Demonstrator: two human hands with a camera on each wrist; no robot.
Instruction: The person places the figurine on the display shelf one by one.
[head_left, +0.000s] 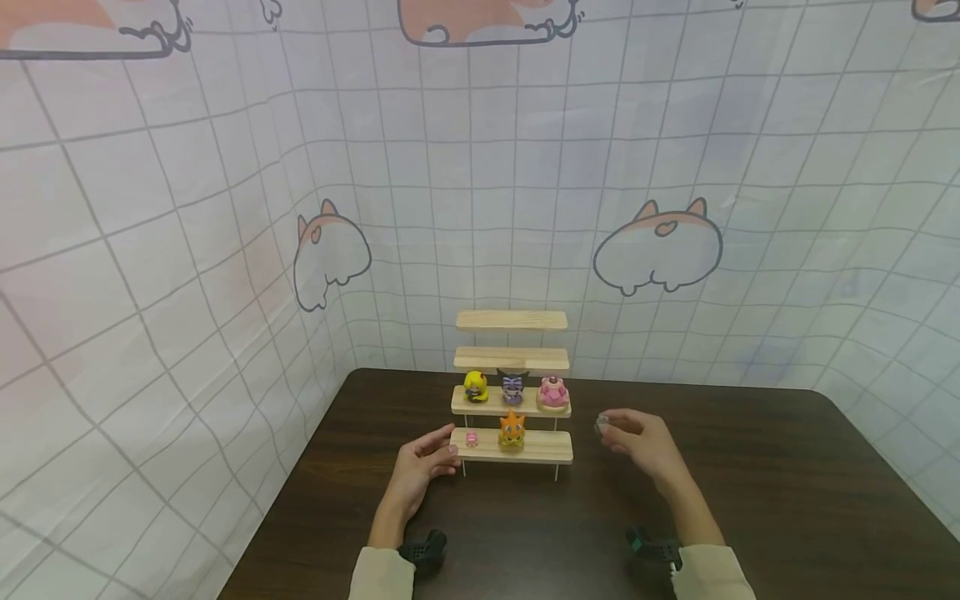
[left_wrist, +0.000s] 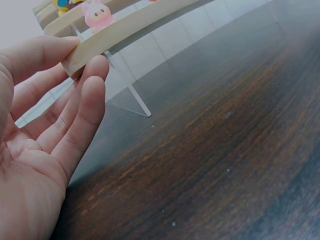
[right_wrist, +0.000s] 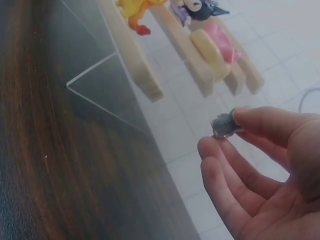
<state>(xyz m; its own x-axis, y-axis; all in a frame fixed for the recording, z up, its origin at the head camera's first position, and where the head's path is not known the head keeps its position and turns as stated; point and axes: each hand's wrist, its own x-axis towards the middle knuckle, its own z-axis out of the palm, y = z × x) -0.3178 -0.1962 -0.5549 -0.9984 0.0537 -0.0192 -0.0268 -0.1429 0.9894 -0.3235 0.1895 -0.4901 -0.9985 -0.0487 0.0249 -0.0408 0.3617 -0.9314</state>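
A tiered wooden display shelf [head_left: 551, 448] with clear legs stands on the dark table. At the left end of its lowest tier, my left hand [head_left: 414, 473] pinches the board, thumb above and fingertips at its underside. A small grey figurine [right_wrist: 225, 124] is pinched between the thumb and fingers of my right hand [head_left: 645, 446], apart from the shelf on its right side. On the lowest tier sit a tiny pink figurine [left_wrist: 97, 16] and an orange-and-yellow figurine [head_left: 512, 431]. One tier up are a yellow-haired figurine [head_left: 476, 387], a purple-and-black one [head_left: 512, 388] and a pink one [head_left: 553, 392].
The dark wooden table [head_left: 750, 475] extends to both sides of the shelf. A white grid-patterned curtain [head_left: 510, 167] with dog drawings hangs behind and along the sides. Black straps with devices [head_left: 425, 550] are on both wrists.
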